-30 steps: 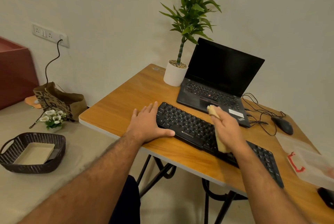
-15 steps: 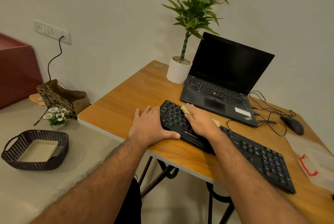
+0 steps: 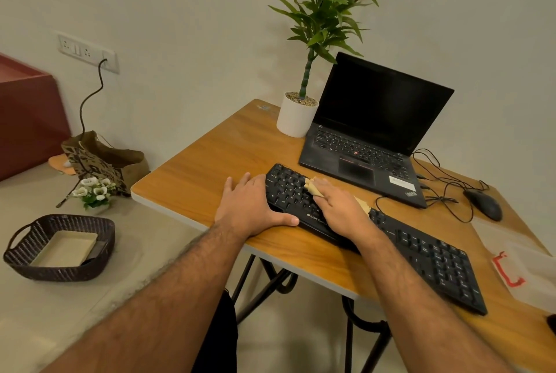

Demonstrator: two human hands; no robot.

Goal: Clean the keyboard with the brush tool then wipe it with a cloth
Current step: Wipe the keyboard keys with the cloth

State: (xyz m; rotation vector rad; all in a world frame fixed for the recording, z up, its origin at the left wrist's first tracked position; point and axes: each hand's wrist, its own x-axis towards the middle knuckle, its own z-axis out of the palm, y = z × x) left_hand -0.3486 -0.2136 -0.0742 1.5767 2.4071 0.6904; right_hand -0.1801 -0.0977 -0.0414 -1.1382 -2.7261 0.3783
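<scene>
— What's over on your left, off the table?

— One dark woven basket [image 3: 60,247] on the floor with a flat pale tray in it, one small bunch of white flowers [image 3: 94,190], one printed paper bag [image 3: 103,159] whose lettering I can't read, and one wall socket plate [image 3: 87,53] with a single black cord plugged in.

— And your hands?

— My left hand [image 3: 251,210] lies flat at the left end of the black keyboard [image 3: 421,255], fingers straight and a little spread on the wooden table [image 3: 204,174], thumb stretched along the keyboard's front edge. My right hand [image 3: 340,207] lies on the keys just beside it, fingers curled around a tan brush [image 3: 313,187]. Its front tip pokes out past my fingers onto the left-hand keys, and the other end shows behind my hand.

— Any writing?

— "ZEBRONICS" in white on the keyboard's front edge, partly under my right hand. The one laptop [image 3: 370,144] behind it, open with a dark screen, reads "ThinkPad" at its near right corner and has a white sticker too small to read.

— What else?

— One white pot with one green plant [image 3: 298,115], left of the laptop. One black mouse [image 3: 483,204] with tangled black cables to the right. One clear plastic container [image 3: 529,270] with a red latch at the far right.
</scene>
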